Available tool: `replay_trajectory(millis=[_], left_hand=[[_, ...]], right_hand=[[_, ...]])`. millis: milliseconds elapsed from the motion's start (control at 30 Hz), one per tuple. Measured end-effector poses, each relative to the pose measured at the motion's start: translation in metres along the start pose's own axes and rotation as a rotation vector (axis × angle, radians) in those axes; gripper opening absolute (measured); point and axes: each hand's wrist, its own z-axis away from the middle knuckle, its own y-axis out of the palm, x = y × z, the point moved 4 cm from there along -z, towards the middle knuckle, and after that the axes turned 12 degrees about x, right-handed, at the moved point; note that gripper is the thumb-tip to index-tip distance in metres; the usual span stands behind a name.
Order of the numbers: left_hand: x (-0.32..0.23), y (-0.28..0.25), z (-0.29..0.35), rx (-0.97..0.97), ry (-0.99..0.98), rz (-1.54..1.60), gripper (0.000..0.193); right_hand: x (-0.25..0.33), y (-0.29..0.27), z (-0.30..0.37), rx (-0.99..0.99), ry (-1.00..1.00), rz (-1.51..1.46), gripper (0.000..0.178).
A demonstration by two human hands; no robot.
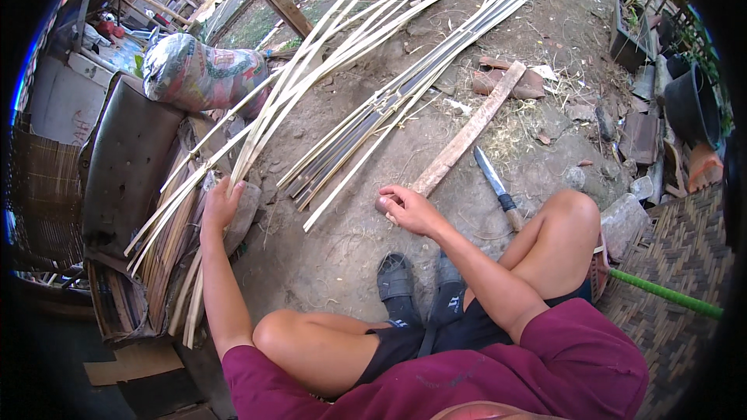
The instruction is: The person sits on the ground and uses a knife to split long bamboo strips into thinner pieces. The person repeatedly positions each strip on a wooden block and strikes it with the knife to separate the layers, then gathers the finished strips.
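pale strips [268, 120]: some tips cut above | maroon shirt [498, 373]: cut by lower edge

Bare earth [311, 276], split strips [289, 97], a knife [492, 176] and woven matting [673, 264] show an outdoor work yard.

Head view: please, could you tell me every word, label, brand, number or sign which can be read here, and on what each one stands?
White panel at left: reddish lettering; I do not copy it out.
Stuffed sack: coloured print, too creased and blurred to read.
Dark footwear: small white marks near the ankles, too small to read surely.
Maroon shirt: faint dark print, too unclear to read.
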Motion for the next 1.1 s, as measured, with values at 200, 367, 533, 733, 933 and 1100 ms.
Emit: replay_trajectory(millis=[200,367,533,733,933,1100], left_hand=[[0.015,0.012,0.009,0.202,-0.126,-0.096,0.036],[0.008,0.011,0.019,0.125,-0.165,-0.061,0.037],[0.033,0.015,0.023,0.153,-0.186,-0.182,0.041],[0.059,0.025,0.027,0.214,-0.191,-0.242,0.045],[0.04,-0.011,0.011,0.328,-0.294,-0.353,0.052],[0.101,-0.065,-0.019,0.17,-0.421,-0.443,0.054]], right_hand=[[0.001,0.004,-0.002,0.033,0.0,0.032,0.044],[-0.003,0.001,0.0,0.024,0.025,0.071,0.044],[-0.008,-0.001,0.0,0.025,0.002,0.073,0.044],[-0.013,0.009,-0.006,0.048,0.022,0.125,0.042],[-0.003,0.003,0.0,-0.015,0.019,0.163,0.04],[-0.007,0.015,-0.002,0.007,0.035,0.178,0.037]])
